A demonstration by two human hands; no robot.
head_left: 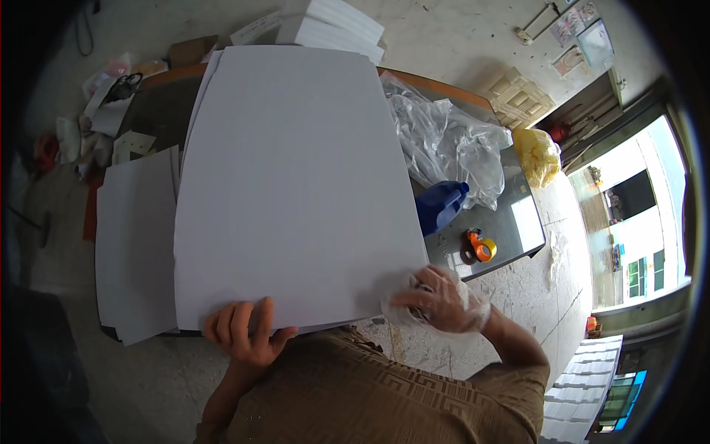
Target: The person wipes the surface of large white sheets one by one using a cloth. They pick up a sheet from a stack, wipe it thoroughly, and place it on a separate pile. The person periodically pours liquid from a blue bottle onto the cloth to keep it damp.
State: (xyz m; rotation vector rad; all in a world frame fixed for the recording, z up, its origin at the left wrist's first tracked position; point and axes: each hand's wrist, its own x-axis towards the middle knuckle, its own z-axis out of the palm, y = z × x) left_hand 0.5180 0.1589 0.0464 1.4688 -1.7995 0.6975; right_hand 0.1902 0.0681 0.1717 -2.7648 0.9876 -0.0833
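A large white sheet (296, 177) lies across the dark table (518, 222), its near edge over the table's front. My left hand (248, 333) is bare and grips that near edge, fingers on top. My right hand (440, 300) wears a thin clear plastic glove and is curled on a small dark thing I cannot make out, at the sheet's near right corner. More white sheets (137, 244) lie under and to the left of the big one.
Crumpled clear plastic (451, 144), a blue jug (440, 207) and an orange tape roll (482, 248) sit right of the sheet. White foam blocks (333, 26) stand at the back. Scissors (122, 85) and scraps lie far left. A yellow bag (538, 155) hangs at the right edge.
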